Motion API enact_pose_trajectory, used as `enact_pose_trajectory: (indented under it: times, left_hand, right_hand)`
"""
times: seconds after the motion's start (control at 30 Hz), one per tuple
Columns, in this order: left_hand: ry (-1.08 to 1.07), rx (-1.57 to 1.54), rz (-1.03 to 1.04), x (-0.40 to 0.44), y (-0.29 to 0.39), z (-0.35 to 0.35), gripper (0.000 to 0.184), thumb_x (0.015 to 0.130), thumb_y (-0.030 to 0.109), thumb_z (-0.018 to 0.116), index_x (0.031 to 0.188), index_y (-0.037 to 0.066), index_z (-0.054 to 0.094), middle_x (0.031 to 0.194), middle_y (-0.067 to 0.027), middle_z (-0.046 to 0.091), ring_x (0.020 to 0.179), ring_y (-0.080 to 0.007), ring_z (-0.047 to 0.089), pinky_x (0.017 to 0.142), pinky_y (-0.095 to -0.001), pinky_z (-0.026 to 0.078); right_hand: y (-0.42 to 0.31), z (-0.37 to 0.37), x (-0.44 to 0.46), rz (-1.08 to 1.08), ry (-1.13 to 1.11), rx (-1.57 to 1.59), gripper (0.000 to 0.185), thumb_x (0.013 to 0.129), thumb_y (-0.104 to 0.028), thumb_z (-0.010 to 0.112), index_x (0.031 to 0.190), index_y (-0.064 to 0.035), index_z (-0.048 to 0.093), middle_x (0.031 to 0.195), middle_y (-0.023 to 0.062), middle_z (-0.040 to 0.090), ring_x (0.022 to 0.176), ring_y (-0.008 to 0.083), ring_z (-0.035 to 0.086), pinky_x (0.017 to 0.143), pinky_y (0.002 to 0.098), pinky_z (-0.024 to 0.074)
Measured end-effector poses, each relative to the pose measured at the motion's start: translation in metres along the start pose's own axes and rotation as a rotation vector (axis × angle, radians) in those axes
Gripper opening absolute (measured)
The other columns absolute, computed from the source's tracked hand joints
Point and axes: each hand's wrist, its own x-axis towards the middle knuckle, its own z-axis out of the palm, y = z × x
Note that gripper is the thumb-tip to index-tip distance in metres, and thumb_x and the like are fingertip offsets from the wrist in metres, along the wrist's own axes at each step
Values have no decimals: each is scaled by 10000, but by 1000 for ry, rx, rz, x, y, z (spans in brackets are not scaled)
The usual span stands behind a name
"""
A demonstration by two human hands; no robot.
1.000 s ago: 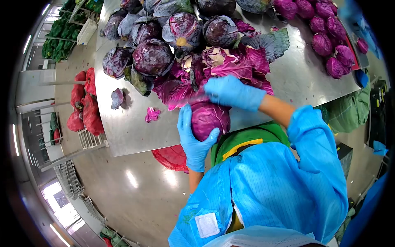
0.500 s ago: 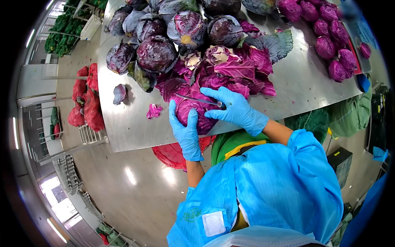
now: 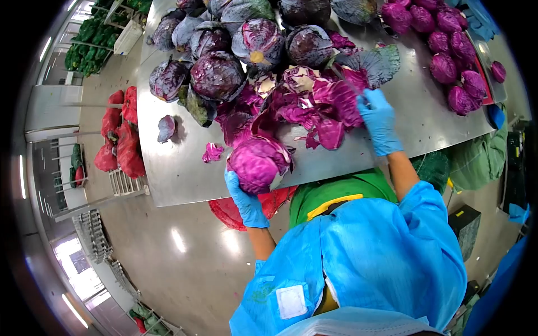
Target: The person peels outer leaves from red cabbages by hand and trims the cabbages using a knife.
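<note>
My left hand (image 3: 245, 200), in a blue glove, cups a trimmed red cabbage (image 3: 259, 163) from below and the left, at the table's front edge. Its bright purple surface shows, with a pale patch low on the right. Off to the right, my gloved right hand (image 3: 380, 122) is closed around the handle of a knife (image 3: 351, 85), the thin blade pointing up and left over the leaf pile. Loose purple cabbage leaves (image 3: 330, 133) lie between the two hands and behind the cabbage. Part of the blade blends into the leaves.
Untrimmed dark cabbages (image 3: 217, 76) crowd the back left of the metal table (image 3: 190, 182). Several trimmed cabbages (image 3: 444, 68) are grouped at the back right. Small leaf scraps (image 3: 212, 152) lie at left. Red net sacks (image 3: 129, 151) stand beyond the table's left side.
My right hand has swung away to the right and back with the knife, off the cabbage. Outer leaves have come away onto the pile, and the cabbage in my left hand now shows a smoother surface.
</note>
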Motion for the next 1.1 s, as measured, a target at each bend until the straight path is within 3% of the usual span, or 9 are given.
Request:
enact_pose_trajectory:
  times: [0.13,0.27,0.37,0.47,0.53,0.73,0.8,0.93,1.1]
  left_hand:
    - [33,-264,-236,-6,-9,5,753,906,639,461,1459,130,417,1469,-111,456,1337,-337,445,1105,-518,390]
    - [21,-241,-400,-10,-16,35,786,896,671,469,1463,128,422,1473,-114,451,1326,-318,452,1083,-519,402]
    - [-56,238,-128,11,-32,8,735,937,533,564,1459,38,412,1462,-168,452,1330,-263,445,1112,-449,362]
    - [-210,845,590,-19,15,59,861,877,556,639,1483,14,357,1523,-175,370,1394,-313,357,1149,-451,297]
    - [-488,1361,810,-22,33,69,1150,653,606,810,1505,21,305,1536,-219,322,1423,-421,275,1166,-478,256]
    - [-522,1240,642,-21,31,69,1218,564,441,917,1528,55,281,1536,-225,297,1392,-425,323,1113,-482,343]
    - [-521,1195,619,-18,33,65,1215,551,389,934,1529,68,288,1537,-231,285,1382,-417,342,1110,-463,351]
    - [-487,1255,599,-31,34,63,1129,563,298,935,1521,153,357,1517,-184,328,1343,-345,421,1075,-423,410]
    - [-269,708,320,-5,36,53,972,729,222,853,1508,0,316,1475,-152,396,1333,-254,420,1145,-368,306]
  right_hand:
    - [-58,-46,13,113,-178,204,590,834,-316,767,1371,-166,575,901,82,612,718,199,604,666,354,519]
    - [-119,-23,-5,22,-604,723,755,721,-257,865,1391,-107,551,983,53,611,958,156,608,853,290,490]
    - [-119,7,-20,31,-683,691,755,705,-279,874,1365,-77,567,1015,87,605,999,193,593,895,313,474]
    - [-115,15,-22,36,-709,777,718,740,-300,850,1362,-76,569,1045,99,612,1007,207,603,888,320,484]
    - [-118,13,-25,-154,-602,660,665,787,-346,790,1356,-80,570,1124,109,625,981,238,642,820,341,527]
    - [-121,21,-15,-383,-506,465,562,819,-289,737,1325,-93,592,1084,117,660,916,239,680,749,335,572]
    - [-123,42,-9,-356,-349,622,348,828,-275,714,1106,-69,677,865,108,668,710,243,678,616,348,556]
    - [-84,99,38,-240,-431,86,201,865,-278,642,848,-78,643,752,92,668,675,313,662,602,421,544]
    - [-107,49,39,62,-328,392,452,924,-477,602,1064,-48,613,946,181,676,838,339,675,703,438,530]
